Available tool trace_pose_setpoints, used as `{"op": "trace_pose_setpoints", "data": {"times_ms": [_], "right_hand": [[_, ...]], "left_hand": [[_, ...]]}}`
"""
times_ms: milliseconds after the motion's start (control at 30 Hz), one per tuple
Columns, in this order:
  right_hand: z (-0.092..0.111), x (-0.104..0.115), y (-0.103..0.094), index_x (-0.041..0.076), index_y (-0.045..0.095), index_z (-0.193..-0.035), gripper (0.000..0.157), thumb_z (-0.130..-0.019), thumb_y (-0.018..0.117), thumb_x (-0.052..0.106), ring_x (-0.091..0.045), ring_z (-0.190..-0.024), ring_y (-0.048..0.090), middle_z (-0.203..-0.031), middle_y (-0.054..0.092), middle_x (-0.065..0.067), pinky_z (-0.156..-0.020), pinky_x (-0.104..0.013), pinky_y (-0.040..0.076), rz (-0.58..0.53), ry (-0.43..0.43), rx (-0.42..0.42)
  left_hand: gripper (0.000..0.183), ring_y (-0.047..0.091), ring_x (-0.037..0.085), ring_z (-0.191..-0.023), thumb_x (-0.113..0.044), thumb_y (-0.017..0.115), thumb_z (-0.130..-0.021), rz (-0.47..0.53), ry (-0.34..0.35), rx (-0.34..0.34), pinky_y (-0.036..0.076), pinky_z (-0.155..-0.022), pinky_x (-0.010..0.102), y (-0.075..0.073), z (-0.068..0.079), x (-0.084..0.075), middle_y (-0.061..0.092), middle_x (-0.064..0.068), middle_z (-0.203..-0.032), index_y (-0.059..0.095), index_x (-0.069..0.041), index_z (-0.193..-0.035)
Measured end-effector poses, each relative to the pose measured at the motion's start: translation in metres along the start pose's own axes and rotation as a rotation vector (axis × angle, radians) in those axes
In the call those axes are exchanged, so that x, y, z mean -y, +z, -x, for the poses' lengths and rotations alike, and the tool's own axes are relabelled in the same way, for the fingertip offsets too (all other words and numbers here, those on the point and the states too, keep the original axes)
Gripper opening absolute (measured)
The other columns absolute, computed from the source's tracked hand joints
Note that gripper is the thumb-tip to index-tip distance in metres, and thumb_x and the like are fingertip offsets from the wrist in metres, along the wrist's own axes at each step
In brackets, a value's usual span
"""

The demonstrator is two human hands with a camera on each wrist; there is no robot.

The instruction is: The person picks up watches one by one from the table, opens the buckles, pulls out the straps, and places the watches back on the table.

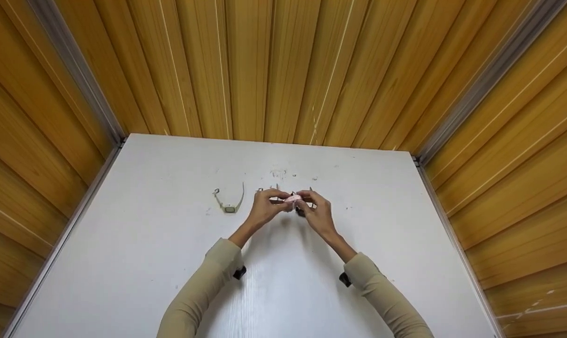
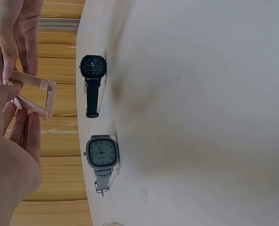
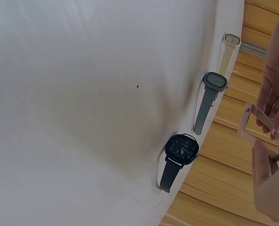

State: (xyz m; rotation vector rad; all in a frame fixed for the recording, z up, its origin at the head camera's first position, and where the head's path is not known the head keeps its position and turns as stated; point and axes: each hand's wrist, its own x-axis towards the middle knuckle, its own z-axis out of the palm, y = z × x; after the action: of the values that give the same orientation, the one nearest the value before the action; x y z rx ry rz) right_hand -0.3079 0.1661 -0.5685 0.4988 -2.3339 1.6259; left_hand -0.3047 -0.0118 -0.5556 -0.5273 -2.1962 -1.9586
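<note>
Both hands hold a pink wristwatch (image 1: 293,199) in front of the body, above the white table. My left hand (image 1: 263,206) pinches one part of its strap and my right hand (image 1: 318,213) pinches the other. The two strap ends meet between the fingertips, so the strap (image 2: 28,77) makes a loop. From the side, the watch case (image 3: 243,123) shows at the end away from the fingers, its dial turned out of sight. Fingers hide the strap ends and whatever joins them.
A black watch (image 3: 182,148) and a grey watch (image 2: 102,151) stand on the table with dials up, partly behind the hands in the head view. Farther left lies a beige watch (image 1: 229,209) with its strap spread. Wood-patterned walls (image 1: 283,70) border the white table (image 1: 138,244).
</note>
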Motion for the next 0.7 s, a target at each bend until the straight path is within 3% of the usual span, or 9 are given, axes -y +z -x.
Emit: {"op": "trace_pose_setpoints", "data": {"times_ms": [100, 333, 533, 700], "right_hand": [[0.002, 0.017, -0.003, -0.014, 0.067, -0.113, 0.021, -0.092, 0.067, -0.009, -0.046, -0.1, 0.071, -0.112, 0.07, -0.031, -0.082, -0.045, 0.063, -0.013, -0.003, 0.011], [0.006, 0.03, -0.005, -0.014, 0.066, -0.114, 0.022, -0.093, 0.066, -0.008, -0.046, -0.101, 0.071, -0.112, 0.07, -0.031, -0.083, -0.045, 0.063, -0.017, 0.007, 0.023], [0.005, 0.033, -0.005, -0.015, 0.065, -0.115, 0.022, -0.094, 0.065, -0.007, -0.046, -0.101, 0.071, -0.114, 0.07, -0.031, -0.083, -0.042, 0.064, -0.009, 0.034, 0.034], [0.007, 0.034, -0.004, -0.013, 0.066, -0.113, 0.021, -0.093, 0.066, -0.008, -0.045, -0.1, 0.072, -0.112, 0.071, -0.03, -0.082, -0.047, 0.063, 0.004, 0.029, 0.019]], "left_hand": [[0.021, 0.069, 0.051, -0.101, 0.012, 0.075, -0.083, 0.003, -0.003, 0.016, 0.062, -0.089, 0.037, -0.002, 0.001, -0.001, 0.07, 0.037, -0.104, 0.071, 0.02, -0.102], [0.02, 0.071, 0.045, -0.101, 0.006, 0.079, -0.082, -0.012, -0.023, 0.002, 0.062, -0.09, 0.045, 0.0, -0.005, 0.038, 0.073, 0.031, -0.104, 0.075, 0.012, -0.101], [0.017, 0.074, 0.038, -0.099, 0.003, 0.08, -0.083, -0.028, -0.034, -0.01, 0.063, -0.088, 0.038, -0.002, -0.002, 0.039, 0.075, 0.024, -0.103, 0.078, 0.006, -0.1], [0.017, 0.075, 0.033, -0.098, 0.0, 0.082, -0.083, -0.044, -0.04, -0.014, 0.063, -0.088, 0.037, -0.001, -0.001, 0.04, 0.076, 0.022, -0.102, 0.079, 0.004, -0.099]]}}
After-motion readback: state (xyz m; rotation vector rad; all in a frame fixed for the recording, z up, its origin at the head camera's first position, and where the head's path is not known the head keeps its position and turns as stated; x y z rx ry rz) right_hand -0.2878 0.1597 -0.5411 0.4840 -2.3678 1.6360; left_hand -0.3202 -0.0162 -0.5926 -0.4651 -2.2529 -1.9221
